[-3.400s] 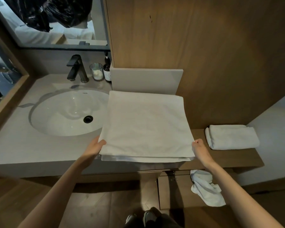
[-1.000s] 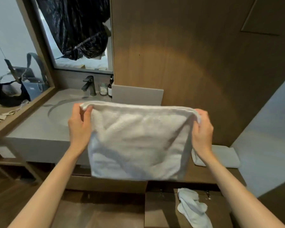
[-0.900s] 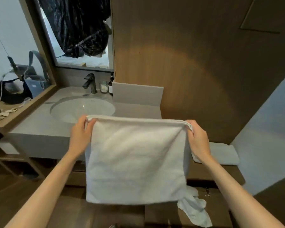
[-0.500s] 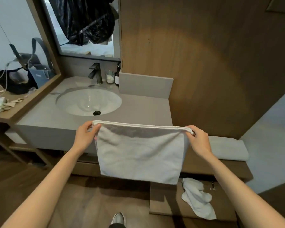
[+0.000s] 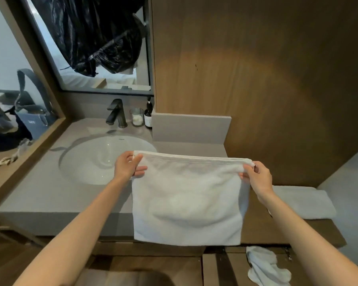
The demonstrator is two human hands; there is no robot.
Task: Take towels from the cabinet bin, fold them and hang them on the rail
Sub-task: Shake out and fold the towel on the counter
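Reaching forward from the bottom of the view, both bare forearms stretch out over the front edge of the grey desk (image 5: 50, 195), each hand raised at about the same height. The left hand (image 5: 127, 167) is turned with its back to the camera, thumb on the near face and fingers curled behind, its grip pinched shut on the top left corner of a white towel (image 5: 187, 201). The right hand (image 5: 256, 178) mirrors it, wrist bent slightly inward, its grip clamped on the top right corner.

The towel is folded and hangs flat between the two grips, its top edge stretched nearly level from one hand to the other, with doubled hems showing along it. The cloth drops straight down in front of the desk's front edge, its lower hem free and clear of the floor, with a soft bulge in the middle.

Behind the left hand lies the white sink (image 5: 103, 159), with a dark faucet (image 5: 116, 113), a small glass jar (image 5: 137, 117) and a dark bottle (image 5: 148, 116) at the back. Right of the right hand, a second folded towel (image 5: 306, 203) rests on a lower wooden shelf (image 5: 262, 230). Below that shelf, a crumpled white cloth (image 5: 265, 267) hangs over the front of an open cabinet.
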